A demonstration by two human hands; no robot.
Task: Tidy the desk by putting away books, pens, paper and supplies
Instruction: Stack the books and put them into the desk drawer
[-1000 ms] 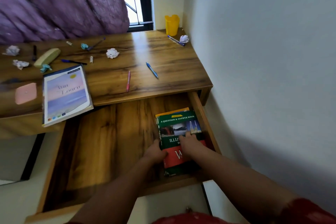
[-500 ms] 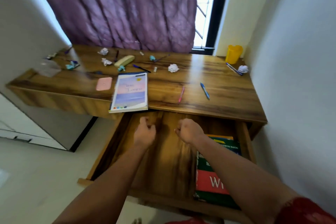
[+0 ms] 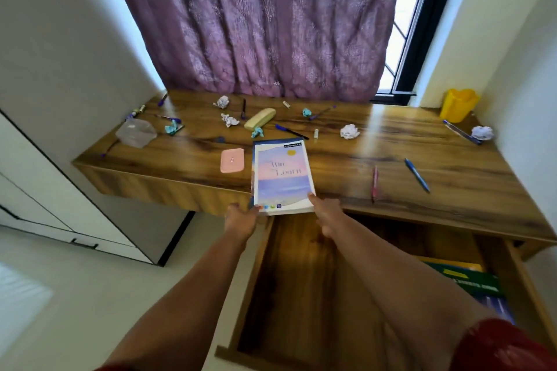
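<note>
A wooden desk [image 3: 346, 166] is seen from above, set against a purple curtain [image 3: 265, 24] and a window [image 3: 404, 21]. A book [image 3: 281, 176] with a pink and blue cover lies at the front edge of the tabletop, its near end jutting out past that edge. The book is gripped at its two near corners: the left hand [image 3: 241, 221] is curled round the near left corner, and the right hand [image 3: 327, 215] is held at the near right corner with the thumb laid on the cover.

Below the front edge, a drawer [image 3: 301, 280] is pulled open. A green book [image 3: 470, 283] is seen in its right side, lying on a yellow one, both partly hidden by the right arm.

A pink eraser [image 3: 232, 160] lies just beside the book's left edge. Near the right front of the tabletop a red pen [image 3: 374, 184] and a blue pen [image 3: 417, 175] are laid apart from each other. A yellow cup [image 3: 458, 105] stands at the back right corner, with a crumpled paper ball [image 3: 482, 132] and another pen [image 3: 461, 132] near it. Further paper balls, pens, a pale yellow case [image 3: 259, 119] and a clear plastic pouch [image 3: 136, 132] are scattered across the back and left of the tabletop.
</note>
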